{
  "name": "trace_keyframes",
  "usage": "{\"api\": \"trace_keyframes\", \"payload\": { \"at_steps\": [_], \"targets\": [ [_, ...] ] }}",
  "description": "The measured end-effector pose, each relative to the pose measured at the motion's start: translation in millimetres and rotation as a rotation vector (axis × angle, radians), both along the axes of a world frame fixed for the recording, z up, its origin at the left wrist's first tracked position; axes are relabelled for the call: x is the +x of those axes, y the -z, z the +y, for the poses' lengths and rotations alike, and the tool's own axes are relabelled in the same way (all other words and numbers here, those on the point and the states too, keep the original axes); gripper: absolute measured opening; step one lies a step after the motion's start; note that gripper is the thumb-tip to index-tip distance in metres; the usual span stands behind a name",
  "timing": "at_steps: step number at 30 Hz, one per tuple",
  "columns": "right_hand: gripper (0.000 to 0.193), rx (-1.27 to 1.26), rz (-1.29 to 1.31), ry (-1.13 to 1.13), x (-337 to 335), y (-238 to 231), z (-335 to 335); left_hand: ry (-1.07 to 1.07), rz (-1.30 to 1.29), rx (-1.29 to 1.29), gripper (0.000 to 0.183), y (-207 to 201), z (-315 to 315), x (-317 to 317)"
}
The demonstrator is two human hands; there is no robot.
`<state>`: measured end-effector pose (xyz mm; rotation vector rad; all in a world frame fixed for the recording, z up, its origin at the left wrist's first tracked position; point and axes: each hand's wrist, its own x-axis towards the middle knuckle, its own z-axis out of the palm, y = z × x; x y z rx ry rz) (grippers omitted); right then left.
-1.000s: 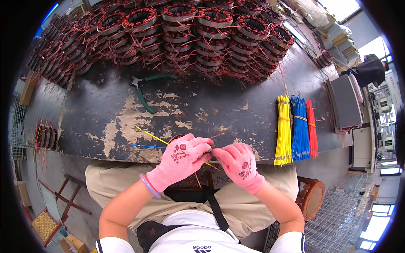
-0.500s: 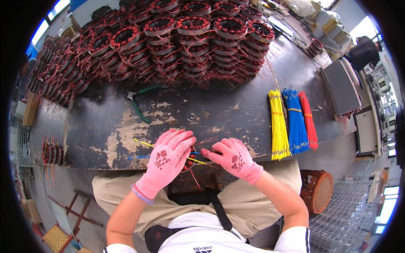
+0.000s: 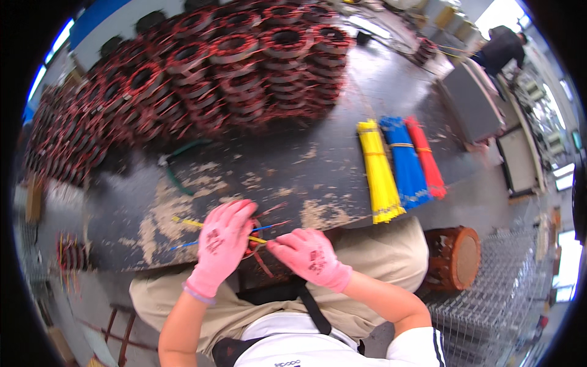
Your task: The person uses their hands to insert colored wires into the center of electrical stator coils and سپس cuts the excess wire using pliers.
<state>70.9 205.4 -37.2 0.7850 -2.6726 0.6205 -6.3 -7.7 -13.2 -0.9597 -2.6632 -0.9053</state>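
Note:
My left hand [image 3: 221, 244], in a pink glove, lies over a small ring-shaped motor stator [image 3: 254, 237] at the table's front edge and grips it. Most of the ring is hidden under the palm. A yellow wire [image 3: 187, 222] and a blue wire [image 3: 184, 246] stick out to the left of this hand, and coloured ends come out on its right. Thin reddish leads [image 3: 264, 264] trail from the ring. My right hand [image 3: 313, 259], also gloved in pink, pinches the right end of a yellow wire beside the ring.
Tall stacks of wound stators [image 3: 232, 52] fill the table's back left. Green-handled cutters [image 3: 176, 178] lie in front of them. Bundles of yellow [image 3: 379, 174], blue [image 3: 406, 162] and red wires [image 3: 426, 159] lie to the right. A wooden stool [image 3: 455, 258] stands at right.
The whole view has shifted and turned, so the table's things appear farther left. My right hand has come down to the yellow wire's end and pinches it. My left hand stays on the stator.

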Motion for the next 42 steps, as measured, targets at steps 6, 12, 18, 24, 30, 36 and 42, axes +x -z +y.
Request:
{"api": "trace_keyframes", "payload": {
  "at_steps": [6,12,18,24,30,36,42],
  "targets": [
    [0.024,-0.347,0.006,0.461,7.0,-43.9,86.3,-0.006,-0.029,-0.004,0.031,2.4,-6.7,4.5],
    [0.054,0.062,-0.063,1.442,54.3,-23.6,293.5,-0.023,-0.061,-0.027,0.029,0.0,-4.8,7.4],
    [0.049,-0.951,-0.443,1.174,64.0,32.1,353.4,-0.046,-0.067,-0.038,0.029,4.1,-2.2,7.6],
    [0.027,-0.914,-0.324,1.161,60.1,27.4,343.0,-0.038,-0.064,-0.063,0.029,4.9,-8.0,6.1],
    [0.029,-0.666,-0.144,1.311,84.5,0.6,333.8,-0.026,-0.054,-0.045,0.029,7.4,-6.1,5.9],
    [0.022,-0.569,0.168,1.33,103.7,-100.5,245.2,-0.06,0.111,-0.026,0.038,-11.2,-1.4,14.4],
    [0.007,-0.312,0.18,0.345,57.7,-187.1,107.3,0.191,0.561,0.253,0.069,-95.7,76.8,20.8]
  ]
}}
